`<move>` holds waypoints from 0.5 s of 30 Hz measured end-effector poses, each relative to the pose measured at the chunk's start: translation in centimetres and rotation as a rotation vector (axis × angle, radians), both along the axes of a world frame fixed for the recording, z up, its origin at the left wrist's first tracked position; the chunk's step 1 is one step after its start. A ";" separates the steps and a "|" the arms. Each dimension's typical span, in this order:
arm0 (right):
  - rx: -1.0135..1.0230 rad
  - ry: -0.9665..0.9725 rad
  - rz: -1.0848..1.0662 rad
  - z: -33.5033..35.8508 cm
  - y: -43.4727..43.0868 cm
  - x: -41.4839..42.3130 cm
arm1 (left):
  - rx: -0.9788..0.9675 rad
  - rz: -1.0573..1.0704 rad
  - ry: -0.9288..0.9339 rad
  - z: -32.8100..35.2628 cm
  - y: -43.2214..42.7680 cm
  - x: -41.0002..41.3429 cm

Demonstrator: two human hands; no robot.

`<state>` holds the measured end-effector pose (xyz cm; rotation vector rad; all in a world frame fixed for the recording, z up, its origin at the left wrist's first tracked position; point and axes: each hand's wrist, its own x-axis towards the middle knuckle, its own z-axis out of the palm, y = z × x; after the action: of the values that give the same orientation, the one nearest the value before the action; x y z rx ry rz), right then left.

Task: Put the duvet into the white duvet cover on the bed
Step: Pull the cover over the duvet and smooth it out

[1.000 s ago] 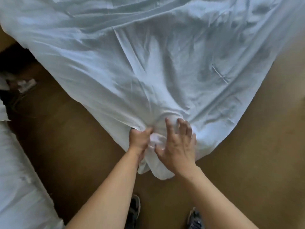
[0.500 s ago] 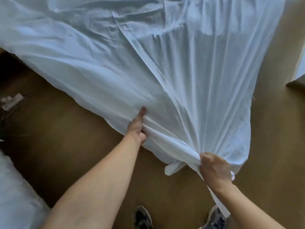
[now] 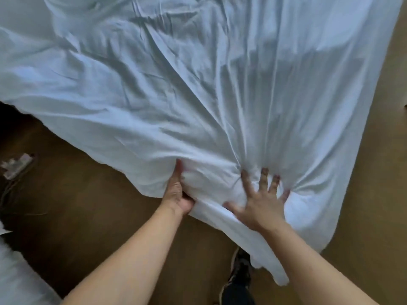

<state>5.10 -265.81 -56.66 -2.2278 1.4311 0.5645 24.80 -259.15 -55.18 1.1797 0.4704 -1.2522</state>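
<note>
We gripped a bunched corner of the white duvet cover (image 3: 198, 89) in our left hand (image 3: 177, 194), fingers curled round it, probably to anchor it. Just beside, our right hand (image 3: 262, 205) lay fingers spread flat, pressing the cloth, which stretched away beyond both
</note>
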 end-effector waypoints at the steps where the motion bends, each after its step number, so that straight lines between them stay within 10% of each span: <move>1: 0.052 0.054 0.007 0.4 -0.2 0.1 | 0.042 0.024 0.008 -0.3 -0.7 -0.6; 4: 0.138 0.140 -0.109 3.3 -3.5 4.8 | 0.155 -0.051 -0.007 -1.0 0.9 -3.9; 7: -0.179 -0.220 0.070 4.4 -4.3 14.7 | 0.109 -0.181 -0.019 -1.1 3.6 -0.5; 9: -0.032 -0.310 0.194 3.5 -3.3 20.6 | -0.084 -0.244 0.029 -1.9 5.2 4.7; 15: 0.181 0.108 0.076 0.4 -2.7 26.1 | -0.080 0.139 0.142 -3.2 6.9 19.5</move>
<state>31.17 -268.52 -56.26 -2.1435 1.2943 0.8173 44.29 -252.23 -58.36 0.9777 0.5921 -1.2279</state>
